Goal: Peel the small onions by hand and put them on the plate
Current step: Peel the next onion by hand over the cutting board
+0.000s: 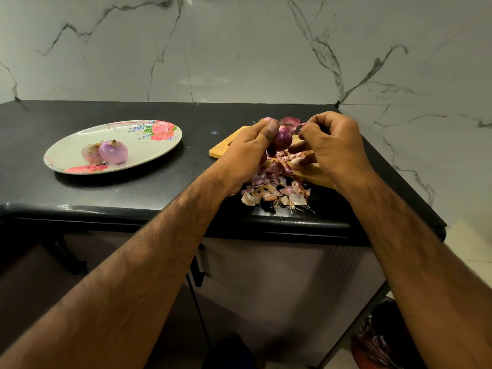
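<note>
Onion (283,138) gripped steady in the left hand (247,153) over the board (226,149) so scraps drop there; the right hand (332,145) pinches a skin flap (302,125) at its two o'clock. At nine o'clock the plate (80,139) holds two.

Bare black surface (197,166) runs open between the floral plate (80,135) and the wooden cutting board (226,149), and the plate's far half lies free behind 2 touching peeled onions (113,151). The board is blocked by a heap of onion skins (274,189) spilling to the surface's front edge, and above it by the left hand (245,153) gripping an onion (283,139) and the right hand (335,145) pinching a loose skin (300,126); marble walls (239,62) close the back and right.
</note>
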